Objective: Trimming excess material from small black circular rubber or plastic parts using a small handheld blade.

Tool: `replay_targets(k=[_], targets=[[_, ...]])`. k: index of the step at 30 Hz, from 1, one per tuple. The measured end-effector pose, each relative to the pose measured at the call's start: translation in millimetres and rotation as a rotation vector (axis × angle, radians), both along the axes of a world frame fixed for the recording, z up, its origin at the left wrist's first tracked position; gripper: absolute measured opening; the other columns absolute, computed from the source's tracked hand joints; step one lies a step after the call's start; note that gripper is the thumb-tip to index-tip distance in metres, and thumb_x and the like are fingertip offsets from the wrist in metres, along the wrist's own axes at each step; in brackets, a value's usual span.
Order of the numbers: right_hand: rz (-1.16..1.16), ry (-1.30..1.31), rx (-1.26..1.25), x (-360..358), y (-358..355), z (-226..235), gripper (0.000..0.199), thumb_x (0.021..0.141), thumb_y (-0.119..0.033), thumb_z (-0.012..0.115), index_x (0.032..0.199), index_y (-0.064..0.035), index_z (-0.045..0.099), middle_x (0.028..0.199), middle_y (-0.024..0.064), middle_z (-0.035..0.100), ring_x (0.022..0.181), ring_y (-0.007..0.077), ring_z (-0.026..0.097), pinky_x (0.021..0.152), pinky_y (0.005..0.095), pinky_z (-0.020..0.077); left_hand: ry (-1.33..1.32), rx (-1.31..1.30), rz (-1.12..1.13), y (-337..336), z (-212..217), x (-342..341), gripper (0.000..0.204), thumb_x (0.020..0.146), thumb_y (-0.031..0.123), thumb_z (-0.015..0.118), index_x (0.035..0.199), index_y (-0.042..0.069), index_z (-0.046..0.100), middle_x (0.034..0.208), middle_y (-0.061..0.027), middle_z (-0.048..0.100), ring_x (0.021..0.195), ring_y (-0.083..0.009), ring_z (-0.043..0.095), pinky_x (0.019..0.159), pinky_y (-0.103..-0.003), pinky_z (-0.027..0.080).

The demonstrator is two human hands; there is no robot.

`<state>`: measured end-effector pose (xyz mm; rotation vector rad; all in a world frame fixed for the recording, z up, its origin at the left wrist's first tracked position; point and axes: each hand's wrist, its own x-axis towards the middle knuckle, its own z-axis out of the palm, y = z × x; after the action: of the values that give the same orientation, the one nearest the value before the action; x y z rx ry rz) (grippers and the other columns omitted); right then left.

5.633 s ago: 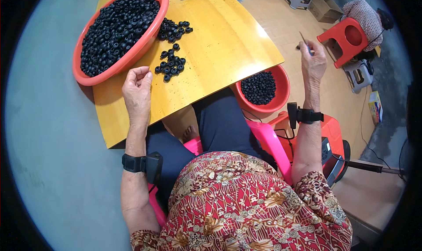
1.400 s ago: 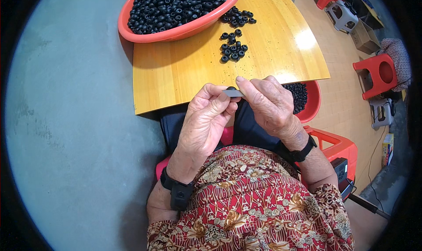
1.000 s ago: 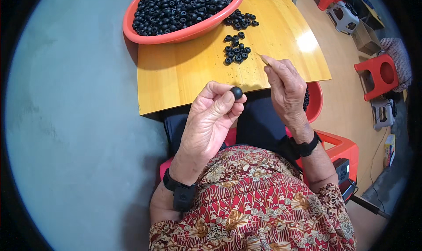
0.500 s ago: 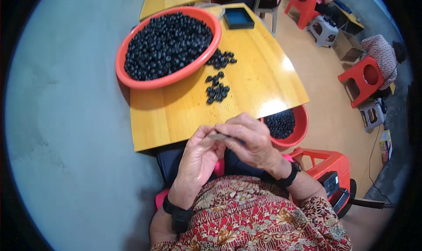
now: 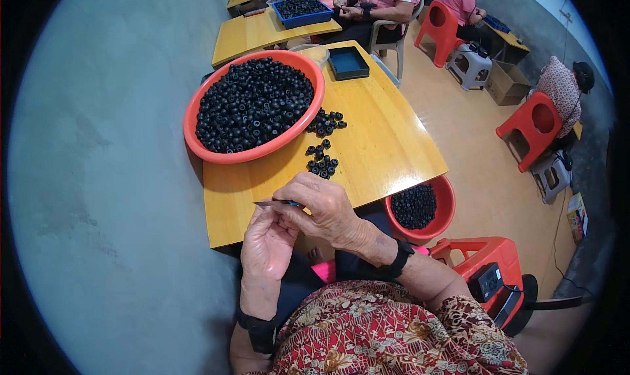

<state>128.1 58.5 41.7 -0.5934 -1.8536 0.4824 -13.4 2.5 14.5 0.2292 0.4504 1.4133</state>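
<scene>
My right hand (image 5: 328,211) is closed around a small knife (image 5: 264,203), its thin pointed blade sticking out to the left. Just below the blade is my left hand (image 5: 268,251), palm turned up and fingers bent together at the knife; whatever they pinch is hidden. Both hands are held over the near edge of the yellow table (image 5: 387,145). Beyond them lie loose black round rubber-like pieces (image 5: 323,167) with holes in them. A large red-orange basin (image 5: 262,153) heaped with the same pieces (image 5: 256,102) stands at the left of the table.
A dark shallow tray (image 5: 349,64) sits at the table's far end. Below the right edge stands a red tub (image 5: 446,207) of black pieces, near a red stool (image 5: 482,247). Other people work farther off, one beside a blue tray (image 5: 305,19). A wall runs along the left.
The view has tipped upward, showing more of the room. My hands have shifted left, and the knife blade now shows clearly between them.
</scene>
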Motion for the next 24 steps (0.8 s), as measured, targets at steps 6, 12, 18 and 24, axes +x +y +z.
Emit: replay_targets(k=[6,12,18,24], targets=[[-0.003,-0.074,-0.040,15,-9,-6,0.018,0.079,-0.006,0.072,0.096,-0.0026,0.066,0.081,0.0102,0.063,0.075,0.0264,0.062,0.065,0.0348,0.0501,0.034,0.003,-0.026,-3,2,9,0.018,0.095,0.007,0.054,0.113,0.006,0.054,0.106,-0.0047,0.061,0.096,-0.0130,0.060,0.088,-0.029,0.050],[-0.007,0.068,-0.220,36,-13,-3,0.019,0.079,-0.004,0.072,0.097,-0.0020,0.066,0.081,0.0105,0.062,0.072,0.0250,0.063,0.064,0.0332,0.0503,0.145,0.092,-0.057,3,9,26,0.017,0.095,0.006,0.054,0.112,0.007,0.054,0.110,-0.0055,0.061,0.100,-0.0136,0.060,0.089,-0.029,0.049],[-0.076,0.007,-0.082,46,-18,7,0.021,0.075,-0.002,0.074,0.095,-0.0024,0.067,0.082,0.0095,0.065,0.072,0.0237,0.063,0.062,0.0321,0.0506,0.182,0.143,-0.061,3,18,33,0.015,0.093,0.007,0.062,0.106,0.006,0.056,0.100,-0.0043,0.064,0.096,-0.0124,0.061,0.086,-0.027,0.049],[-0.059,-0.008,-0.066,47,-25,6,0.023,0.073,0.000,0.075,0.094,-0.0032,0.066,0.082,0.0097,0.065,0.073,0.0237,0.064,0.062,0.0321,0.0501,0.192,0.152,-0.056,-3,17,29,0.018,0.091,0.008,0.064,0.108,0.007,0.056,0.102,-0.0033,0.065,0.094,-0.0120,0.061,0.086,-0.027,0.049]])
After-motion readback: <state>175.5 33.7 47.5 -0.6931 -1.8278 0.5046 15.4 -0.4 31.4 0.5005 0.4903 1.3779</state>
